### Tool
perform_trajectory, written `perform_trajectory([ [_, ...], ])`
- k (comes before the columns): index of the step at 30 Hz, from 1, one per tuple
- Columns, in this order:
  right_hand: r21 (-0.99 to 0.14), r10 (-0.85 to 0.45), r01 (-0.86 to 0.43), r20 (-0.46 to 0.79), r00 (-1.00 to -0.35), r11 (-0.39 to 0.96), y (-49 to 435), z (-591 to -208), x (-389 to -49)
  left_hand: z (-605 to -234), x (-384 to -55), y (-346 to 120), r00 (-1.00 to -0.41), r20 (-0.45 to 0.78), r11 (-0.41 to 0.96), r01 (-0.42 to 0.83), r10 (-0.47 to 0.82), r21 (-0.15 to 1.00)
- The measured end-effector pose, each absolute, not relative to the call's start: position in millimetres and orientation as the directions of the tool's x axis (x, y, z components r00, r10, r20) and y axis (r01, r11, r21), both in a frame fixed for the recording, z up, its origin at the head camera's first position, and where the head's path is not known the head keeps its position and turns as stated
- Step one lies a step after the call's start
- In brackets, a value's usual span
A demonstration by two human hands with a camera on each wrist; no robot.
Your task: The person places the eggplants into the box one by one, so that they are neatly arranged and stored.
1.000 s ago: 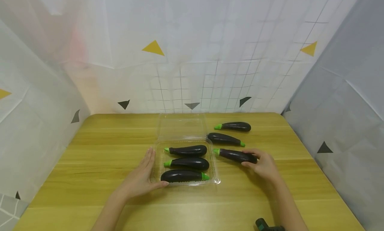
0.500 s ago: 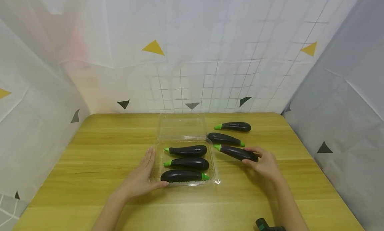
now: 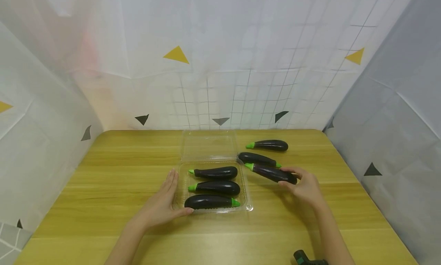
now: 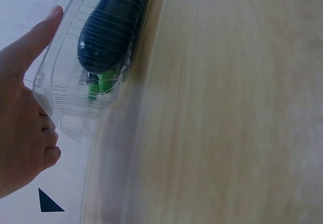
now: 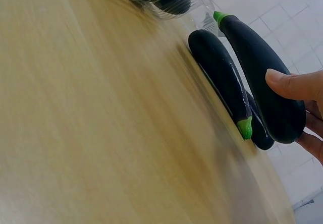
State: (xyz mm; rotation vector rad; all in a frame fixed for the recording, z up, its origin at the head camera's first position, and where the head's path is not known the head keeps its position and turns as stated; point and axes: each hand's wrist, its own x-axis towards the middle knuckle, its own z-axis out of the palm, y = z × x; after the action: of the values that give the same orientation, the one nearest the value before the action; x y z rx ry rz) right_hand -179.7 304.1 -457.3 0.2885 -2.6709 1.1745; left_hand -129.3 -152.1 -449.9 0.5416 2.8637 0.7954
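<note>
- Left hand (image 3: pixel 160 207): we find it spread, thumb held well away from the other fingers, which lie straight and close together. It braces a corner of the container, fingers along the left wall, thumb along the near rim.
- Right hand (image 3: pixel 304 188): we see it pinching the held eggplant by the rounded end, thumb on the near side, fingers on the far side.
- Held eggplant (image 3: pixel 272 173): dark purple, green stem end. We note it raised off the table (image 3: pixel 213 242), just right of the container, slightly tilted across our view, stem pointing left. Whether the stem touches the rim, we cannot tell.
- Container (image 3: pixel 246 192): clear plastic, ribbed walls, standing on the table with its lid (image 3: pixel 208 144) folded back on the far side.
- Contents: we count three eggplants lying in a row. The far eggplant (image 3: pixel 216 173) and middle eggplant (image 3: pixel 218 187) point their stems left; the near eggplant (image 3: pixel 208 202) points its stem right.
- Loose stock: we list two more to the right of the container, one (image 3: pixel 256 158) close to its far right corner, stem right, and another (image 3: pixel 271 145) beyond it, stem left.
</note>
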Motion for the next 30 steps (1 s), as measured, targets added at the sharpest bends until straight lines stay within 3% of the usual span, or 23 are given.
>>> perform_trajectory([
  [30,-0.641,-0.132,-0.371,0.389,-0.912,0.672,281.9,-423.2,-179.6,-445.9,-128.6,-151.6,-0.927,-0.032,0.797,0.305,0.375,0.521],
])
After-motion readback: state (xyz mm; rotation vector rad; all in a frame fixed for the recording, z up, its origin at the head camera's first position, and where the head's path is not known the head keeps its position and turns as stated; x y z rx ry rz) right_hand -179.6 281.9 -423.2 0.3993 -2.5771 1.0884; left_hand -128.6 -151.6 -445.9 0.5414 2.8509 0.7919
